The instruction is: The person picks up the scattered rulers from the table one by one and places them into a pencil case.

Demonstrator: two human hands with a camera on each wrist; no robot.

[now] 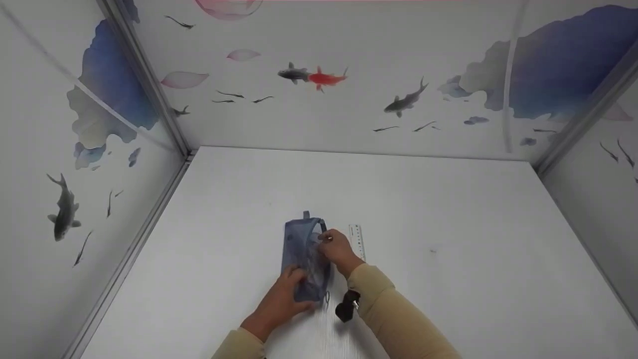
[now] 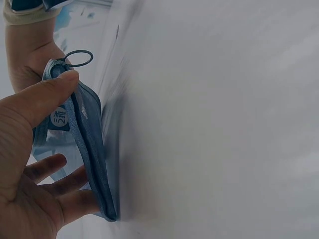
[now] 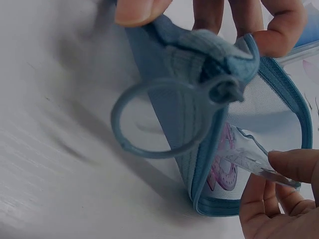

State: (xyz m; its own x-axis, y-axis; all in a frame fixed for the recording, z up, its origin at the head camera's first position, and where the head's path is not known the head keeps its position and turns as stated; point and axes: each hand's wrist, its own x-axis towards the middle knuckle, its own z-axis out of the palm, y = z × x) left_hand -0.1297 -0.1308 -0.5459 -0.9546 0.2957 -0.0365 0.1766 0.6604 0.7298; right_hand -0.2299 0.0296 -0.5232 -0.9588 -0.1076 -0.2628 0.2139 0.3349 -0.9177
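A blue mesh zippered pencil case [image 1: 299, 249] lies on the white table with its zip open along the right side. My left hand [image 1: 281, 301] grips its near end, the thumb [image 2: 52, 92] by the zip corner and the fingers at the other side. My right hand [image 1: 341, 249] is at the opening, pinching a clear plastic piece [image 3: 256, 165] between thumb and fingers; its full shape is hidden. Behind it, pink-marked plastic shapes [image 3: 226, 162], one rounded like a protractor, show within the case. A blue ring loop [image 3: 117, 122] hangs from the case's near corner.
A clear ruler [image 1: 356, 237] lies on the white table [image 1: 448, 209] just right of the case, partly behind the right wrist. White walls [image 1: 359, 45] painted with fish and lotus shapes stand at the back, left and right. A black device [image 1: 345, 308] sits at the right wrist.
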